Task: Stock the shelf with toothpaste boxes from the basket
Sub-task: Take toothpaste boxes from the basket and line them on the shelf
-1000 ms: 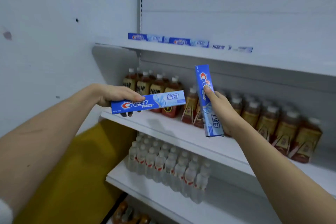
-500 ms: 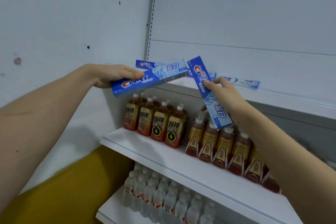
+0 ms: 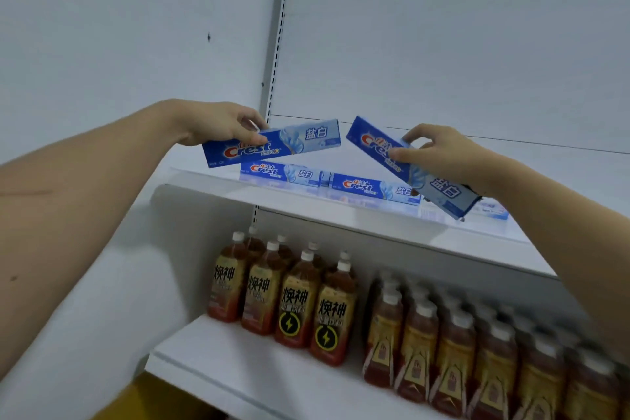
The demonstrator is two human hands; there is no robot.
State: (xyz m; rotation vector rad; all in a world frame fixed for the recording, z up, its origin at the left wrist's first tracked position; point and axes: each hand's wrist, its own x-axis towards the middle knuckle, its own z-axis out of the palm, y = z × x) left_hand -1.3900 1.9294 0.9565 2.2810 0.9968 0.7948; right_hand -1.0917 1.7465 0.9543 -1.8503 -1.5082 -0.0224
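While both arms reached up to the top shelf (image 3: 341, 211), each hand held one blue toothpaste box. The left hand (image 3: 218, 124) pinched the left box (image 3: 272, 143) at its near end, thumb on the front and fingers curled behind, and the box lay almost flat in the air above the shelf. The right hand (image 3: 439, 153) gripped the right box (image 3: 409, 167) round its middle with curled fingers, and that box tilted down to the right. Two more boxes (image 3: 283, 174) (image 3: 375, 187) lay flat in a row on the shelf, just under the held ones. Brown drink bottles (image 3: 327, 310) stood in rows on the lower shelf (image 3: 238, 361). I could not see the basket.
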